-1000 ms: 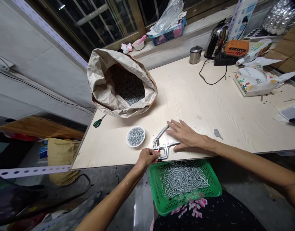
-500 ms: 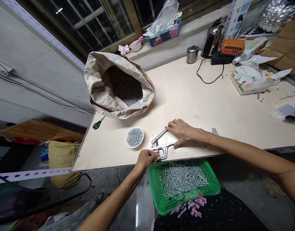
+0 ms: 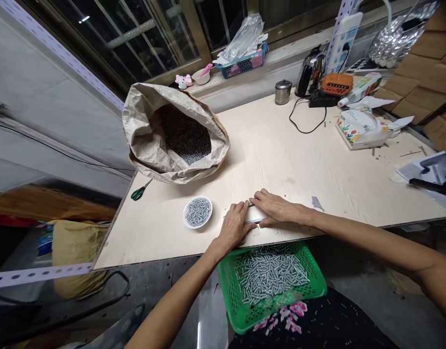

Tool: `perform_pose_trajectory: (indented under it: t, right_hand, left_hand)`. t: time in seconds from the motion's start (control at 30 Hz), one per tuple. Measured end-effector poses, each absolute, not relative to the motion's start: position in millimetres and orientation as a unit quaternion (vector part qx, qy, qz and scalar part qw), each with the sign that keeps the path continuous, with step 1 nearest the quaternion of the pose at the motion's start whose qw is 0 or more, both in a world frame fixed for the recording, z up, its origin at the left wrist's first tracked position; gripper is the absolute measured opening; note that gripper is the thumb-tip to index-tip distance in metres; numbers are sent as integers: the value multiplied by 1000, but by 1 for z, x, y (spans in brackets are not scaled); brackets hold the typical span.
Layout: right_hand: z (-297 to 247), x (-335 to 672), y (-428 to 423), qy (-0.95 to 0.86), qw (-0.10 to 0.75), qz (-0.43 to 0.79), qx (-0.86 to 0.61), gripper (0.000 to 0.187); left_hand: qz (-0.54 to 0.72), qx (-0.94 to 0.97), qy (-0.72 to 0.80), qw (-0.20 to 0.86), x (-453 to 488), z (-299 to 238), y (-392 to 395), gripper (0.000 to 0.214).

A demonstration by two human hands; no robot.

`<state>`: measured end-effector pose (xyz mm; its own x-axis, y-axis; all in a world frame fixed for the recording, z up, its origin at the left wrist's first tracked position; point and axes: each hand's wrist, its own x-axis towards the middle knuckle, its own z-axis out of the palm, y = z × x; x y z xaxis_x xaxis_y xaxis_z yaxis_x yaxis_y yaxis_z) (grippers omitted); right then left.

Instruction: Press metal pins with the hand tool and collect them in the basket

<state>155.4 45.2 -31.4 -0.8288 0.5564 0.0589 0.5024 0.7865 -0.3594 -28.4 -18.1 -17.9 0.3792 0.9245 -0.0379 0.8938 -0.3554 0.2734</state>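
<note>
My left hand and right hand lie flat, fingers stretched, on the silver metal plier-shaped press tool, nearly hiding it. It rests at the near edge of the pale wooden table, I think to stay steady above the green plastic basket.

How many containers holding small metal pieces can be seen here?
3: the open sack at the table's far left, the white bowl just left of the left hand, and the green basket below the table's near edge. Others may be hidden.
</note>
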Motion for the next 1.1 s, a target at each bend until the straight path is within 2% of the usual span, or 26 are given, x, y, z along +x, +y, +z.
perform_pose_trajectory:
  t: [0.1,0.23,0.27,0.37,0.43,0.5,0.53,0.6,0.63,0.67,0.8,0.93,1.1]
  right_hand:
    - [-30,159,46,-942,72,163,-285,50]
    - [-35,154,43,-942,79,140,-296,13]
    - [-37,151,42,-942,84,139,-295,10]
    - [-40,146,41,-941,82,144,-294,25]
    - [-38,146,43,-942,68,144,-295,23]
    - [-34,150,47,-943,67,138,-296,14]
    - [-32,154,50,-943,66,138,-296,19]
    - [-27,161,57,-944,56,147,-292,46]
    - [-26,164,60,-943,47,156,-289,53]
    - [-25,167,63,-943,44,164,-287,51]
    - [-32,167,69,-933,91,139,-319,20]
    - [-42,155,74,-920,125,87,-362,22]
    - [-42,148,75,-910,135,86,-383,22]
  left_hand:
    - [31,824,550,132,-29,-15,-11,51]
    - [62,818,555,137,-30,-18,-14,28]
    - [72,816,557,134,-29,-19,-14,23]
    - [86,811,567,117,-29,-23,-14,19]
    - [85,808,572,111,-27,-25,-16,19]
    - [95,802,581,95,-25,-28,-21,21]
    - [106,800,585,83,-23,-31,-26,24]
    - [133,801,581,56,-18,-38,-38,29]
    - [142,806,572,47,-14,-43,-45,30]
    - [149,812,563,44,-11,-47,-51,31]
    - [168,812,557,49,2,-57,-69,25]
    - [171,805,562,78,7,-55,-71,17]
    - [191,798,566,82,10,-54,-72,16]
